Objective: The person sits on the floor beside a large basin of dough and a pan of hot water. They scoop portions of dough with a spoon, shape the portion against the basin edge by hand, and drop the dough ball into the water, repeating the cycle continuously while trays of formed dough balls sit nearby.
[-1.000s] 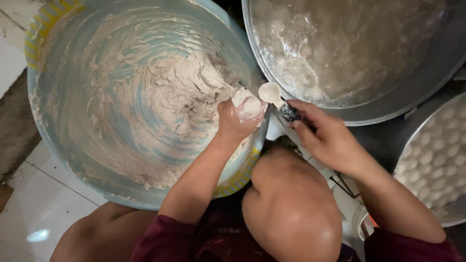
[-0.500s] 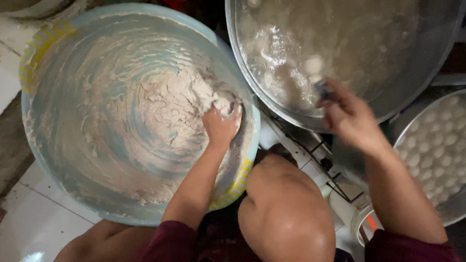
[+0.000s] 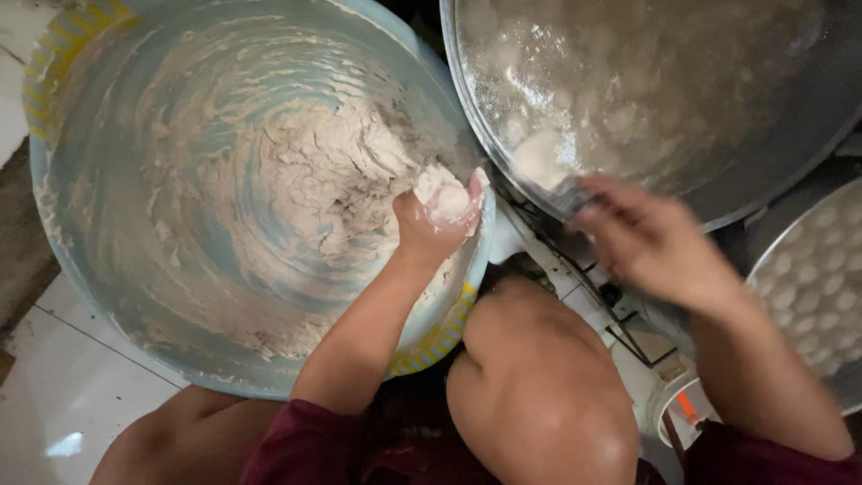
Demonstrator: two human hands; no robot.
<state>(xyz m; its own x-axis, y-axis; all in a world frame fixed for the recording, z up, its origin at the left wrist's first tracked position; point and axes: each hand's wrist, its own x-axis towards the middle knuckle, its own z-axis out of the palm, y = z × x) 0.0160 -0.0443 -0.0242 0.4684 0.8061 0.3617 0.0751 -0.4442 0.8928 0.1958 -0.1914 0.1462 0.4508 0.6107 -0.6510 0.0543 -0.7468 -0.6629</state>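
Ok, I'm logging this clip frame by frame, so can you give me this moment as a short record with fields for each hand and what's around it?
Left hand: squeezing a lump of pale dough up between thumb and fingers, inside the big plastic basin
Basin contents: sticky dough mass, smears up the wall
Right hand: blurred, at the rim of the metal pan, on what seems a spoon handle
Pan contents: liquid with pale balls
Far right: tray of round balls

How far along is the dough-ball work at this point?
Done: pale balls float in the metal pan, and more sit on the tray at right. In hand: the left hand squeezes a dough lump; the right hand, blurred, holds a spoon at the pan. Left: much dough remains in the blue basin.
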